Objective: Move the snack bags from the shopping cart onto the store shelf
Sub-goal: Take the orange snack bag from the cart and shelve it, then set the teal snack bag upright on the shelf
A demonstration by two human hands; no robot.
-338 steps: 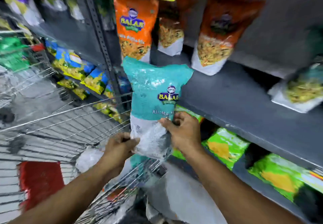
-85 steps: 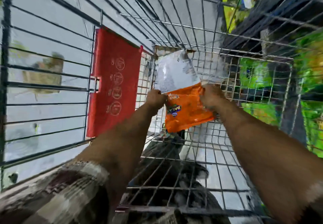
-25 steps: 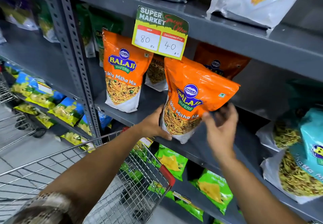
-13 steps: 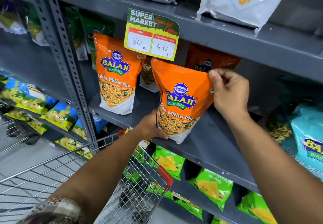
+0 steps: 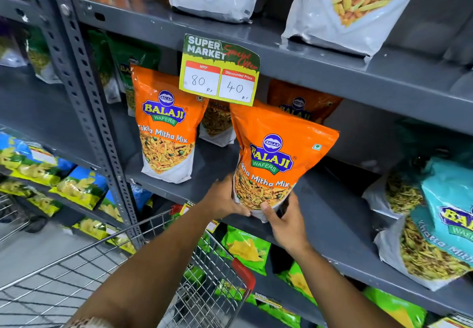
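An orange Balaji snack bag (image 5: 276,153) stands tilted at the front of the grey middle shelf (image 5: 340,228). My left hand (image 5: 222,199) grips its lower left corner and my right hand (image 5: 286,222) cups its bottom right corner. A second orange bag (image 5: 163,128) stands upright on the same shelf to the left. The wire shopping cart (image 5: 204,281) with a red corner guard is below my arms at the bottom left; its inside is mostly out of view.
A yellow price tag (image 5: 220,71) hangs from the upper shelf edge just above the held bag. Teal bags (image 5: 448,207) stand at the right, more orange bags behind. Green bags (image 5: 245,248) fill the lower shelf. A perforated grey upright (image 5: 87,92) stands at the left.
My right hand has dropped from the bag's top right corner to its bottom right corner. The bag stays on the shelf edge, leaning slightly left, with my left hand still at its base.
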